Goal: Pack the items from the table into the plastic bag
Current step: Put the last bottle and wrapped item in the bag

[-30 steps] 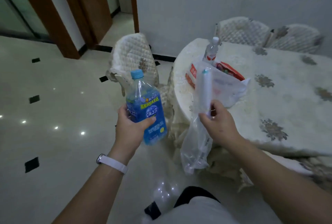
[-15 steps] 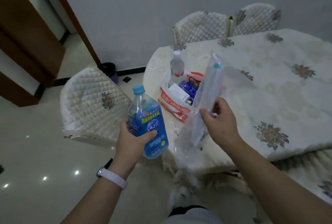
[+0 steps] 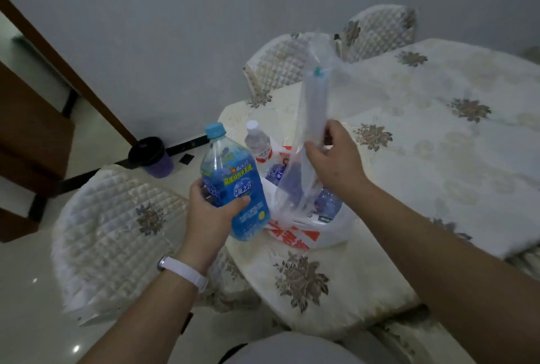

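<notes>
Both hands have come forward over the table's [image 3: 438,165] near left corner. The left hand [image 3: 210,213] grips a blue bottle [image 3: 233,185] upright, just left of the white plastic bag [image 3: 331,229] lying there. The right hand [image 3: 336,162] pinches a clear wrapper [image 3: 315,100] above that bag.

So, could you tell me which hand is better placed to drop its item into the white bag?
Probably the right hand: it holds the clear sleeve over the open white bag, lower end inside. The left hand grips the blue bottle beside the bag.
</notes>
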`<state>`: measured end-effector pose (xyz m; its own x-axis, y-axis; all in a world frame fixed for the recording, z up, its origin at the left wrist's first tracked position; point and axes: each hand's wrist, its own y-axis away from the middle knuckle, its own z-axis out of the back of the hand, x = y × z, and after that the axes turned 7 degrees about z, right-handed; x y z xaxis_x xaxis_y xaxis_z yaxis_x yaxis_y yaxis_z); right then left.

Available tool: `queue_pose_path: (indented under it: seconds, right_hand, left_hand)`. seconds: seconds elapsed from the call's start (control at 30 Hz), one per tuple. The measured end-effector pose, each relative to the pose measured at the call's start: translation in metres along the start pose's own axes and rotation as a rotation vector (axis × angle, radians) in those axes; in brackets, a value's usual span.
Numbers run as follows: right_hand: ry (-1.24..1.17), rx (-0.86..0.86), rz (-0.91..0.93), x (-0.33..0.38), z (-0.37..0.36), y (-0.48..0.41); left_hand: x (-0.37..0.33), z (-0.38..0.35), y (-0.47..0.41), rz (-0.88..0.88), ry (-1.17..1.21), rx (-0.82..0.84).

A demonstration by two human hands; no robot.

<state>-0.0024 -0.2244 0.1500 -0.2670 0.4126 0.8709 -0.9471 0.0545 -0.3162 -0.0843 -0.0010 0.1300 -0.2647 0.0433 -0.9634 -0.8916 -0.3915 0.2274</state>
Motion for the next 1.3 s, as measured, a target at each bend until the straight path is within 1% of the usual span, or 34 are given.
queue_pose_path:
  seconds: [0.07,0.13,0.2,0.3,0.37,0.47,0.57,0.63,0.77,0.9,0.97,1.0,1.07,1.13,1.2,1.23,1.3]
  right_hand:
    - [0.14,0.13,0.014,-0.016,-0.008,-0.004]
    - [0.249,0.215,0.046,-0.03,-0.016,-0.005]
    - [0.334,0.272,0.027,-0.042,-0.025,-0.004]
    - [0.398,0.33,-0.029,-0.055,-0.04,-0.006]
    - [0.469,0.39,-0.023,-0.06,-0.049,-0.007]
    - [0.57,0.519,0.064,-0.062,-0.062,-0.006]
    - [0.774,0.624,0.122,-0.065,-0.075,-0.003]
    - [0.852,0.646,0.119,-0.068,-0.082,-0.001]
    - [0.941,0.695,0.039,-0.07,-0.095,0.007]
    - [0.909,0.603,0.024,-0.069,-0.097,0.024]
    - [0.938,0.47,0.027,-0.07,-0.086,0.035]
    - [0.961,0.39,-0.006,-0.07,-0.078,0.042]
    - [0.999,0.211,-0.16,-0.066,-0.062,0.055]
    - [0.978,0.094,-0.389,-0.065,-0.05,0.067]
    - [0.838,0.06,-0.632,-0.066,-0.043,0.073]
    - [0.759,0.063,-0.708,-0.067,-0.041,0.073]
    - [0.66,0.025,-0.753,-0.069,-0.039,0.075]
  left_hand:
    - [-0.001,-0.005,-0.009,0.001,-0.016,0.032]
    - [-0.001,-0.005,-0.019,-0.001,-0.023,0.048]
    - [-0.002,-0.003,-0.031,0.001,-0.009,0.052]
    - [-0.007,-0.001,-0.052,-0.014,0.021,0.06]
    - [-0.011,0.002,-0.067,-0.029,0.028,0.089]
    - [-0.017,0.009,-0.089,-0.034,0.03,0.151]
    - [-0.02,0.016,-0.107,-0.063,0.027,0.227]
    - [-0.019,0.017,-0.117,-0.089,0.014,0.304]
    - [-0.018,0.012,-0.133,-0.116,-0.033,0.442]
    - [-0.023,-0.006,-0.134,-0.11,-0.042,0.562]
    - [-0.024,-0.019,-0.132,-0.115,-0.033,0.625]
    - [-0.024,-0.026,-0.131,-0.111,-0.029,0.659]
    - [-0.02,-0.04,-0.13,-0.086,-0.03,0.716]
    - [-0.015,-0.054,-0.128,-0.046,-0.036,0.754]
    - [-0.008,-0.067,-0.123,-0.025,-0.052,0.774]
    - [-0.004,-0.073,-0.121,-0.021,-0.06,0.782]
    - [0.004,-0.082,-0.115,-0.019,-0.078,0.796]
